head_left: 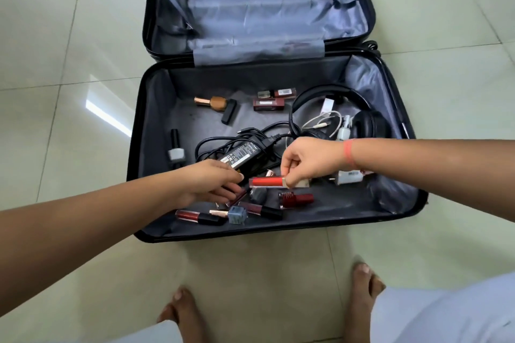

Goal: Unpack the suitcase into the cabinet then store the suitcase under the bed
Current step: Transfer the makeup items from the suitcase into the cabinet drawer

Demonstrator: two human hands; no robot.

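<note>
A black suitcase (150,153) lies open on the floor, its far half bare grey lining. The near half holds a black laptop charger (242,153) with tangled cable, black headphones (365,122), a white cable (326,120), a white plug (348,177) and several lipsticks and nail-polish bottles. My right hand (309,161) pinches the gold cap end of a red lip gloss tube (266,182), held level just above the other cosmetics. My left hand (214,184) reaches in from the left, fingers curled on a dark tube (237,198) beside the charger.
Pale glossy floor tiles surround the suitcase. My bare feet (184,312) stand just in front of its near edge. A gold nail-polish bottle (214,102) and dark red boxes (269,104) lie at the back of the near half; a grey-capped bottle (175,147) lies at left.
</note>
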